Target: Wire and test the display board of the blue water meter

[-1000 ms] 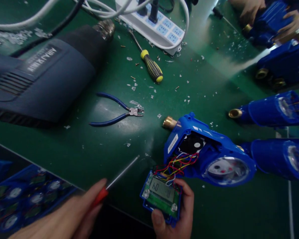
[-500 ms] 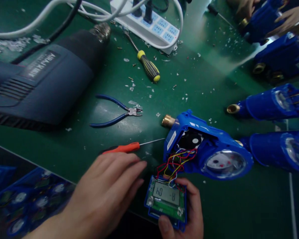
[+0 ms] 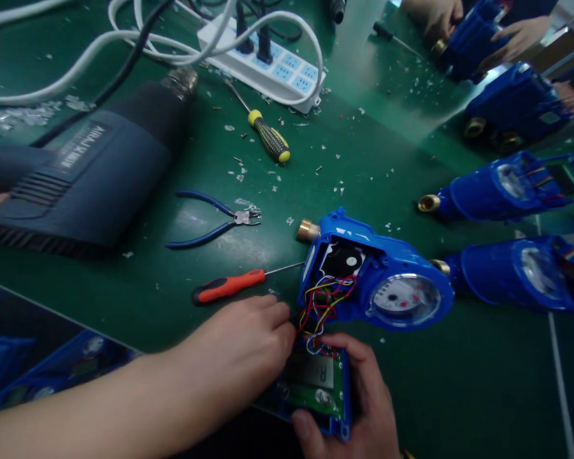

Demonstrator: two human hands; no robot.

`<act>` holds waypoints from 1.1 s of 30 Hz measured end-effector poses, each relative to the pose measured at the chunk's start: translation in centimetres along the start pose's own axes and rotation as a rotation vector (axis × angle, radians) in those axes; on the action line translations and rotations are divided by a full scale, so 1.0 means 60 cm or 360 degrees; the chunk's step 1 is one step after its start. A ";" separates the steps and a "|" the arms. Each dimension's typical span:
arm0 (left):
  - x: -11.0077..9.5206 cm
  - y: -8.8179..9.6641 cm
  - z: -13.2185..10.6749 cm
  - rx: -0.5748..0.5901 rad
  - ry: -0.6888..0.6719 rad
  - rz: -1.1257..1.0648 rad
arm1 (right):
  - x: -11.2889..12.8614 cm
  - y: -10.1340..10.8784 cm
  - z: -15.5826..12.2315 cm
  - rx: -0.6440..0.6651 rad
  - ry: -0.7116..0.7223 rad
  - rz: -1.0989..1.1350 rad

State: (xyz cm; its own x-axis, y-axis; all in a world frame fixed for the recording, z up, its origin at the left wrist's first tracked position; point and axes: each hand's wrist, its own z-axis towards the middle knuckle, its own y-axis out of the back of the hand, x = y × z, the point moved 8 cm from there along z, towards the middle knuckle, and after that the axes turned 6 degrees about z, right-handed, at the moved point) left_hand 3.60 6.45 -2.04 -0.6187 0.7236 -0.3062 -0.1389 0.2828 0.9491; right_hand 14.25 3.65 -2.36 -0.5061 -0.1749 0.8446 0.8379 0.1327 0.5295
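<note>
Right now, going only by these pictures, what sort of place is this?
Probably an assembly or repair workshop: several blue meters, one opened with wires showing, sit alongside pliers and an orange screwdriver on a green bench.

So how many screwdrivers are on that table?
3: an orange screwdriver just beyond the left hand, a yellow-and-black one below the power strip, and a black-handled one near a co-worker's hand. A cut-off dark item at top is unclear.

- "AIRAJ" is borne by the heat gun (image 3: 124, 172), left of the blue meter (image 3: 377, 245).
- An R-like character is shown on the display module (image 3: 326, 370), below the blue meter.
</note>
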 end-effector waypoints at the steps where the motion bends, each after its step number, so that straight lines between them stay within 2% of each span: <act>1: -0.005 0.001 0.002 0.0001 -0.0035 0.0051 | 0.002 0.001 0.004 0.0005 0.0014 0.0024; 5: -0.018 0.002 0.007 0.0023 -0.0128 0.0144 | 0.004 0.003 0.014 0.0041 0.0036 0.0125; 9: -0.011 -0.007 0.007 0.0019 -0.0103 0.0009 | -0.011 0.003 0.016 0.0098 -0.0063 0.0245; 12: -0.001 -0.016 0.003 0.0025 -0.0051 -0.0193 | -0.025 0.003 0.016 0.0102 -0.0181 0.0378; 18: 0.023 -0.030 -0.004 0.0192 0.0221 -0.0892 | -0.040 -0.002 0.016 0.0203 -0.0399 0.0627; 23: 0.032 -0.044 -0.004 0.0339 0.0379 -0.1118 | -0.039 0.004 0.021 0.0228 -0.0448 0.0811; 25: 0.033 -0.051 -0.005 0.0382 0.0426 -0.1133 | -0.040 0.009 0.022 0.0201 -0.0436 0.0827; 28: 0.032 -0.045 -0.007 0.0291 0.0433 -0.0972 | -0.046 0.010 0.021 0.0176 -0.0434 0.0737; 30: 0.023 -0.033 -0.007 0.0203 0.0360 -0.0742 | -0.050 0.007 0.017 0.0185 -0.0452 0.0687; 33: -0.005 -0.021 -0.006 0.0201 0.0159 -0.0429 | -0.049 -0.001 0.013 0.0233 -0.0481 0.0624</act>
State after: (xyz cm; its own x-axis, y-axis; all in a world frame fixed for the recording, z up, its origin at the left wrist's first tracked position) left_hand 3.70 5.64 -3.11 -0.6463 0.5482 -0.5308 -0.2148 0.5367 0.8159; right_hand 15.56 4.90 -4.83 -0.2142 0.2021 0.9557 0.9500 0.2707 0.1556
